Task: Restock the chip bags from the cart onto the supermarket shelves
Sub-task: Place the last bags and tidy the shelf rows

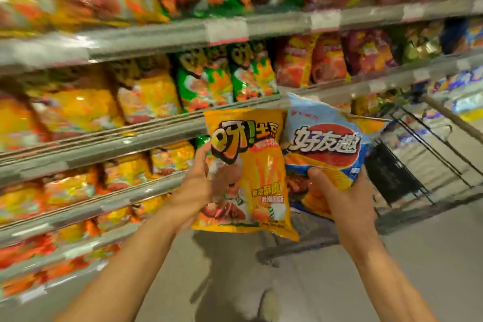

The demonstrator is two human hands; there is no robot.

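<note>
My left hand [194, 191] grips the left edge of a yellow chip bag [261, 165], held upright in front of me. Beside it, my right hand [339, 198] holds a light-blue chip bag [324, 138] by its lower part, thumb on the front. The two bags touch side by side. Behind them to the right stands the wire cart [428, 154]; what it holds is hidden. Shelves [146, 39] full of yellow, green and red chip bags rise at the left and ahead.
Several shelf tiers run diagonally from lower left to upper right, with price-label strips [227, 31] along their edges. A dark panel [389, 172] sits at the cart's near end. Grey floor [235, 282] lies below my arms.
</note>
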